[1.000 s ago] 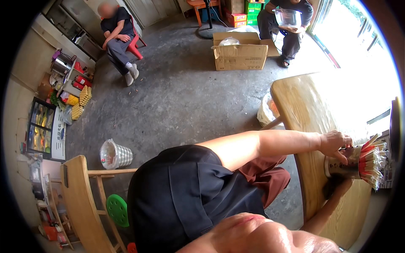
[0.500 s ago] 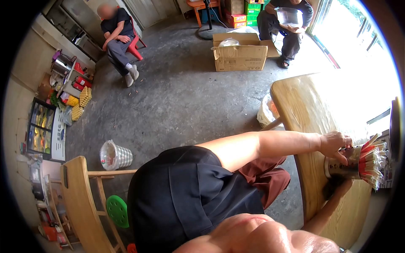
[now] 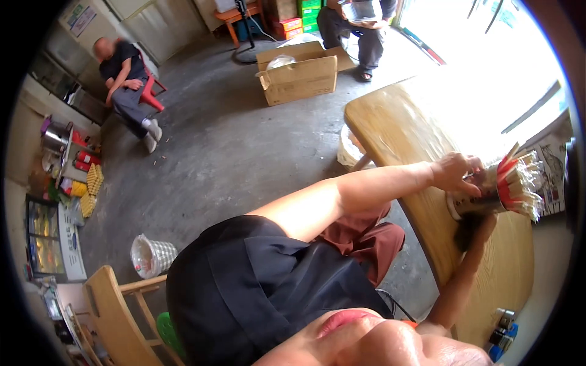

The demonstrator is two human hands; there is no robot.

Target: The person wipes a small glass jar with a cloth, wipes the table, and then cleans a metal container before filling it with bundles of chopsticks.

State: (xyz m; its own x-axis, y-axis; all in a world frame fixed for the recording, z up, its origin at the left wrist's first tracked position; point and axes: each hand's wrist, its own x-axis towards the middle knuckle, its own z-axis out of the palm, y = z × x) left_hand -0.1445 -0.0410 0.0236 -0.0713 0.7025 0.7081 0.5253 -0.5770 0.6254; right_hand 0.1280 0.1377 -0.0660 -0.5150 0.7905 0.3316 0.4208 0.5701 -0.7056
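Note:
My left hand (image 3: 456,173) is closed around the side of a cylindrical chopstick holder (image 3: 473,200), thumb on the near side. The holder stands on the wooden table and is packed with wrapped chopsticks (image 3: 520,186) banded in red. My right hand (image 3: 486,224) is low against the holder's near side, its fingers largely hidden. It appears to grip a dark, cloth-like bundle (image 3: 466,232) pressed at the holder's base.
The wooden table (image 3: 390,122) runs along my right, with small bottles or boxes (image 3: 503,334) near its end. A wooden chair (image 3: 116,323), a lined bin (image 3: 154,256) and an open carton (image 3: 299,82) stand around. One person (image 3: 125,79) sits; another (image 3: 360,36) holds a clear container.
My view has shifted, so the room sits further left in it and the small items at the table's end now show. Both hands stay at the chopstick holder.

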